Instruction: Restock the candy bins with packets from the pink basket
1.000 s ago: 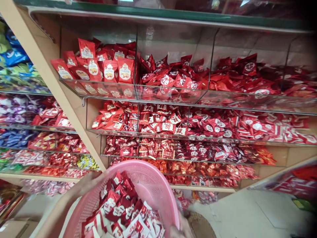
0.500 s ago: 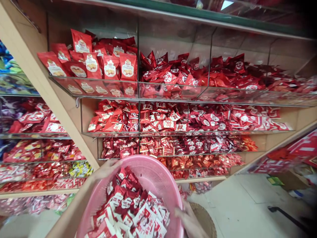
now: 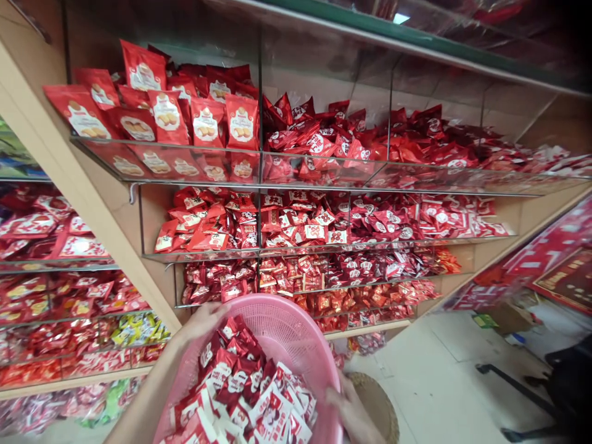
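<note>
A round pink plastic basket (image 3: 296, 330) with a perforated wall is held at the lower middle, tilted toward the camera. Red and white wrapped packets (image 3: 272, 410) fill much of it, with darker red ones (image 3: 243, 370) behind them. My left hand (image 3: 208, 319) grips the far left part of its rim. On the right side, my right hand (image 3: 346, 404) is closed round the rim, its fingers partly hidden behind the basket. Beyond the basket, the small packets (image 3: 296, 271) on a lower shelf stand closest to the rim.
Shelves with a clear front panel (image 3: 314, 169) hold red packets in divided compartments. A slanting wooden post (image 3: 87, 179) separates another set of shelves at left. A round woven stool (image 3: 377, 404) stands on the tiled floor (image 3: 430, 382); black chair legs (image 3: 518, 391) are at right.
The view has shifted, bringing more of the black chair legs into sight at right. Both hands keep their hold on the basket, and its contents look unchanged.
</note>
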Action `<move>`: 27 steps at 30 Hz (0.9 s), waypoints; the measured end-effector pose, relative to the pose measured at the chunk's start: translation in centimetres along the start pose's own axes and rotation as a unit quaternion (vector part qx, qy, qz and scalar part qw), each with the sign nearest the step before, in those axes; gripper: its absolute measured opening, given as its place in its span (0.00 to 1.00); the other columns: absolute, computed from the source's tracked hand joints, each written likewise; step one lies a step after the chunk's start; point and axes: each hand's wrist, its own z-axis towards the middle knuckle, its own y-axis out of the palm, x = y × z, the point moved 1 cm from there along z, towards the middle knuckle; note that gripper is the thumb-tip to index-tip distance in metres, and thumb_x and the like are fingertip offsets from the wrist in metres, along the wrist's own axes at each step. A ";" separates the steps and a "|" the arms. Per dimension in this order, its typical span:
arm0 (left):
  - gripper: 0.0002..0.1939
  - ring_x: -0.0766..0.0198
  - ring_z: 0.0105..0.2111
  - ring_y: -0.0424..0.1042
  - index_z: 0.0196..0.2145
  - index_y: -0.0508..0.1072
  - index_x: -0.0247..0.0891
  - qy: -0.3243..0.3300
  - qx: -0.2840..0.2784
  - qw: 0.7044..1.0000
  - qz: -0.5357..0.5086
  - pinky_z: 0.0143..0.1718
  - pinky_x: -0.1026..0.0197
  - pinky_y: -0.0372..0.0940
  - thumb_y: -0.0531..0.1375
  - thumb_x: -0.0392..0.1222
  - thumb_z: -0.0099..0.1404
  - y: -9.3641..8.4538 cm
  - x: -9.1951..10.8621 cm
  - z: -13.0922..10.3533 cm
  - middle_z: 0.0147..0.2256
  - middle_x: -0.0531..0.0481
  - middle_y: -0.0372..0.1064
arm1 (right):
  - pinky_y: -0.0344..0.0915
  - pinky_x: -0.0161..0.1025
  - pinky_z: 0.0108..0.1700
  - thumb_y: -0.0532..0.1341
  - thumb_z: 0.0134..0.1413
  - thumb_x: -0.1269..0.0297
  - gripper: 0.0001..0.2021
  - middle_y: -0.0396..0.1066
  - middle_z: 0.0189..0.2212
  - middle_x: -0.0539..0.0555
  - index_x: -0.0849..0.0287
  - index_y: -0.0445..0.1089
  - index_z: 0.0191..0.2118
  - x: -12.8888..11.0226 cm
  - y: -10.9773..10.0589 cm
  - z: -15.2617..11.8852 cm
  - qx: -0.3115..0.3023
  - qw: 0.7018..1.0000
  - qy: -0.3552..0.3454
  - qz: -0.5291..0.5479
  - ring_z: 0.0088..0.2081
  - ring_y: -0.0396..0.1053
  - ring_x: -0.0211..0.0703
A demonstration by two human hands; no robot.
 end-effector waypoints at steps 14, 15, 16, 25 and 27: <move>0.31 0.62 0.25 0.66 0.24 0.72 0.35 -0.022 0.011 1.000 -0.016 0.28 0.63 0.60 0.54 0.70 0.50 0.2 -0.1 0.2 0.21 0.53 0.68 | 0.54 0.50 0.59 0.62 0.44 0.47 0.29 0.67 0.53 0.58 0.58 0.70 0.51 0.2 -2.2 1.6 -0.064 0.997 0.049 0.008 0.58 0.59 0.56; 0.31 0.62 0.25 0.66 0.24 0.72 0.35 -0.020 0.010 1.000 -0.015 0.28 0.63 0.60 0.54 0.70 0.50 0.2 -0.1 0.2 0.21 0.53 0.68 | 0.51 0.51 0.60 0.61 0.46 0.44 0.30 0.65 0.55 0.58 0.58 0.69 0.52 0.0 -2.6 1.9 -0.057 0.997 0.054 -0.001 0.60 0.56 0.55; 0.30 0.62 0.25 0.66 0.24 0.72 0.35 -0.018 0.009 1.000 -0.013 0.28 0.63 0.60 0.54 0.69 0.50 0.2 -0.2 0.2 0.21 0.53 0.69 | 0.48 0.51 0.61 0.59 0.48 0.42 0.31 0.63 0.56 0.58 0.58 0.69 0.52 -0.1 -2.9 2.3 -0.052 0.997 0.052 -0.007 0.61 0.54 0.54; 0.30 0.59 0.27 0.67 0.24 0.73 0.35 -0.025 0.010 1.000 -0.015 0.30 0.61 0.61 0.54 0.69 0.51 0.2 0.1 -0.2 0.21 0.52 0.69 | 0.64 0.45 0.47 0.52 0.57 0.54 0.22 0.72 0.43 0.61 0.64 0.69 0.49 -4.0 -4.2 14.0 0.078 0.950 -0.239 -0.183 0.43 0.69 0.48; 0.30 0.59 0.27 0.67 0.23 0.73 0.35 -0.028 0.014 0.999 -0.013 0.31 0.61 0.60 0.55 0.69 0.49 0.1 0.0 0.0 0.21 0.53 0.69 | 0.63 0.42 0.46 0.48 0.60 0.62 0.19 0.70 0.42 0.60 0.62 0.68 0.50 -5.4 -4.3 16.3 0.115 0.908 -0.286 -0.284 0.41 0.68 0.46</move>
